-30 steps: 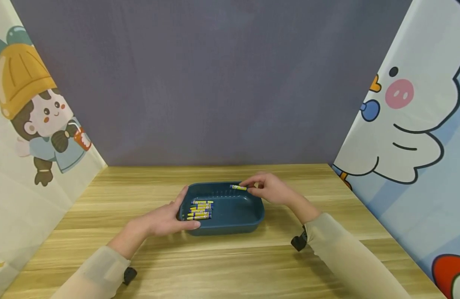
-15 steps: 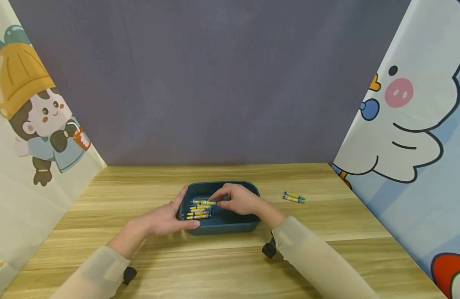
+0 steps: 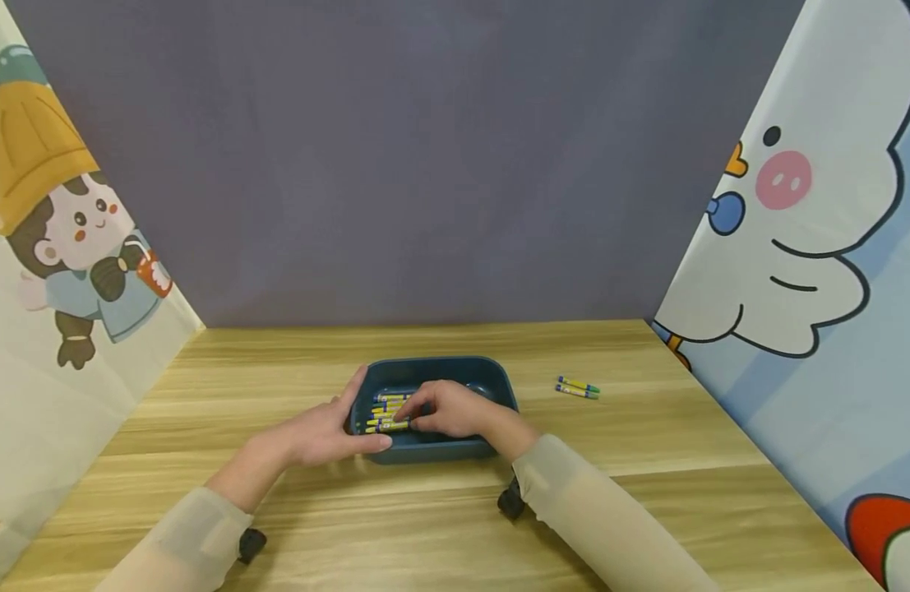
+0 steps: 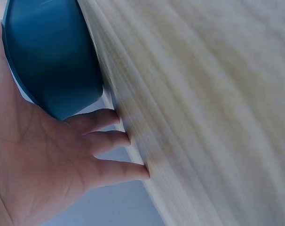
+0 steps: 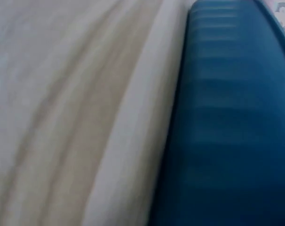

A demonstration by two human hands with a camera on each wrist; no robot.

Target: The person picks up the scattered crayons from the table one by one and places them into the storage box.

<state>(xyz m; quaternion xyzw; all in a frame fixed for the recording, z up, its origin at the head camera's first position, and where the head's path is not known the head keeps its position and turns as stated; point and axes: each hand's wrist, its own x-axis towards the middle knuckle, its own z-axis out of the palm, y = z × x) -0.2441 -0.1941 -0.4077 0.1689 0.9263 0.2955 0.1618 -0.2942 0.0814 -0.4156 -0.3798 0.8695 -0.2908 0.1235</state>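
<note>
A dark blue plastic box [image 3: 443,453] stands on the wooden table. My left hand [image 3: 316,433] lies around its left end, thumb along the near rim and index finger on the far side. In the left wrist view the other fingers [image 4: 107,141] extend straight, their tips down at the table below the box. Several yellow-wrapped crayons [image 3: 384,411] with blue bands lie side by side at the left inside the box. My right hand [image 3: 458,409] reaches in, index finger and thumb curled at the right end of a crayon [image 3: 386,427] near the front of the row.
Two green-tipped crayons [image 3: 578,384] lie on the table [image 3: 395,526] to the right of the box. A grey panel [image 3: 425,164] rises behind the table, and cartoon-printed sheets flank it. The right wrist view shows the box's ribbed outer wall [image 5: 227,122].
My right hand has carried a crayon left from above the far right rim to the row, then shifted toward its near end. Two crayons on the table have come into view. My left hand stays put.
</note>
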